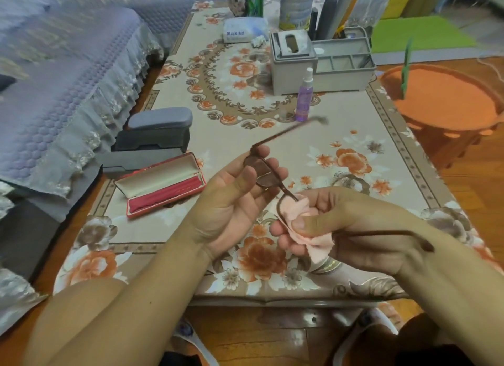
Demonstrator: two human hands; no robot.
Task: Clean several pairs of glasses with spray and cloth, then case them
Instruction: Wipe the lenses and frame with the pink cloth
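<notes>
I am in the wiping step. My left hand [240,199] curls its fingers around 1 lens of the brown thin-framed glasses [266,176], thumb lying across the front of it, and holds the pair in the air above the floral tablecloth [354,125]. My right hand [341,229] pinches the small pink cleaning cloth [313,238] around the other lens, thumb pressing on top, fingers folded underneath.

Taking the open red hard glasses case [161,185] as my landmark: the glasses hang just to its right, with both temples unfolded. The purple spray bottle with a white nozzle [304,98] stands well beyond the case and to its right.

The case lies with its lid tipped back, showing a pale lining and a red interior. Nothing sits in it. Just behind it are 3 closed grey cases [155,136], stacked; I cannot tell their contents.

Next, I judge, I finish this lens, fold the temples and lay the pair into the red case.
</notes>
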